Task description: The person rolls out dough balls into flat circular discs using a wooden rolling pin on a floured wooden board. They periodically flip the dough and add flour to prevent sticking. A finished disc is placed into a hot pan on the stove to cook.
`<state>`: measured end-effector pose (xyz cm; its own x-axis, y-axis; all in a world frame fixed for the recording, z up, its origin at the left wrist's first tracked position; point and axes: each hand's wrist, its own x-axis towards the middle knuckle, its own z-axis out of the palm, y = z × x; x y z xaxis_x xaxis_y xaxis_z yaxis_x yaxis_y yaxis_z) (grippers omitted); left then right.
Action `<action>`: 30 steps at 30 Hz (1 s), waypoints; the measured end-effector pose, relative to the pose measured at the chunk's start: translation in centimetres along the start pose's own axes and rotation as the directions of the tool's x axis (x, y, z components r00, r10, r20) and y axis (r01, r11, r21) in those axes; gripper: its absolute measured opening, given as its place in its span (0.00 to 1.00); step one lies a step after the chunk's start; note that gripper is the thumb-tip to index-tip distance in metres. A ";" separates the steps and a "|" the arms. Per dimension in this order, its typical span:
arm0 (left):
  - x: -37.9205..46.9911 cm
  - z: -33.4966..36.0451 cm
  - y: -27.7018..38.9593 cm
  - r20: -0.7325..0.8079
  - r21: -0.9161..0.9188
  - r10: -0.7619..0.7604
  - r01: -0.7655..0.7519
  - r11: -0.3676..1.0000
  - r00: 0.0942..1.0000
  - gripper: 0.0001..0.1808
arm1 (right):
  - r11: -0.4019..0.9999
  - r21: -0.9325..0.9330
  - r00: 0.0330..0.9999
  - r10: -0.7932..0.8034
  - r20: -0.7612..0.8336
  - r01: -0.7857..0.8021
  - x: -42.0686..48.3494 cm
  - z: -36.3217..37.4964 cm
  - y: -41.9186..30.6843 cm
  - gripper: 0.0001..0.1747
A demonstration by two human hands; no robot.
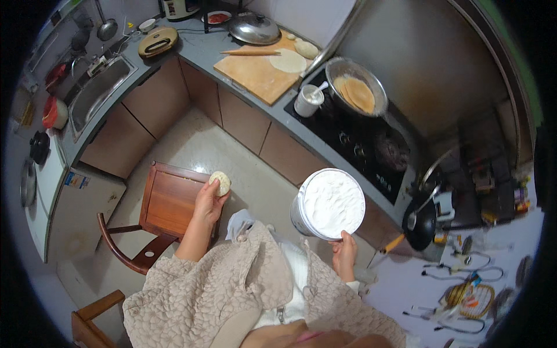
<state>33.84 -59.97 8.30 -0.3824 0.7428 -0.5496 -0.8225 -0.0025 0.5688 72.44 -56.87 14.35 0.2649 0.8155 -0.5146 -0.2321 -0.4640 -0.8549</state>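
Between the thumb and fingers of my left hand (209,203) is a small, round, pale disc (220,183), perhaps a piece of dough or a flatbread; I cannot tell which. It is held out over the seat of a wooden chair (174,195). My right hand (344,251) grips the near rim of a white tub (300,213), which tilts towards me. White powder that looks like flour (333,202) fills the tub almost to its rim. The tub hangs in front of the counter, beside the cooktop.
On the counter, a wooden board (254,78) bears a rolling pin (250,52), a rolled dough sheet (288,61) and a dough lump (306,49). A steel bowl of flatbreads (333,71) and a white container (307,106) with a spoon stand on the black cooktop (348,135). A wok (420,224) lies right.
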 end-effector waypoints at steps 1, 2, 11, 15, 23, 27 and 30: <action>1.2 0.5 0.7 -0.019 -0.006 0.013 -0.013 1.000 1.000 0.13 | 0.999 -0.027 1.000 0.018 0.005 -0.018 1.3 1.2 -0.7 0.13; 2.3 1.1 1.6 -0.040 -0.013 0.026 -0.026 1.000 0.999 0.14 | 1.000 -0.024 0.999 -0.013 0.040 0.014 2.9 2.4 -1.3 0.13; 12.4 1.3 10.7 -0.127 -0.143 0.147 -0.165 0.976 0.981 0.16 | 0.994 -0.037 0.934 0.108 0.341 -0.102 9.9 20.2 -6.6 0.15; 16.3 2.1 15.7 -0.177 -0.060 0.184 -0.198 0.978 0.967 0.17 | 0.988 -0.019 0.889 0.147 0.433 -0.154 11.2 29.6 -9.2 0.14; 22.5 3.5 20.2 -0.275 -0.135 0.200 -0.244 0.960 0.940 0.15 | 0.991 -0.090 0.819 0.132 0.558 -0.098 15.8 44.4 -12.3 0.15; 24.8 3.7 22.2 -0.313 -0.171 0.218 -0.280 0.945 0.924 0.15 | 0.993 -0.103 0.769 0.107 0.630 -0.054 19.3 50.9 -12.3 0.15; 26.6 2.7 24.1 -0.346 -0.190 0.201 -0.278 0.942 0.917 0.15 | 0.991 -0.108 0.748 0.132 0.650 -0.081 20.6 56.2 -12.7 0.14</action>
<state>4.99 -38.45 9.05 -0.6612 0.4487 -0.6012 -0.7482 -0.3358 0.5723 28.27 -14.72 18.31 -0.4408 0.7739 -0.4547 -0.1500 -0.5629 -0.8128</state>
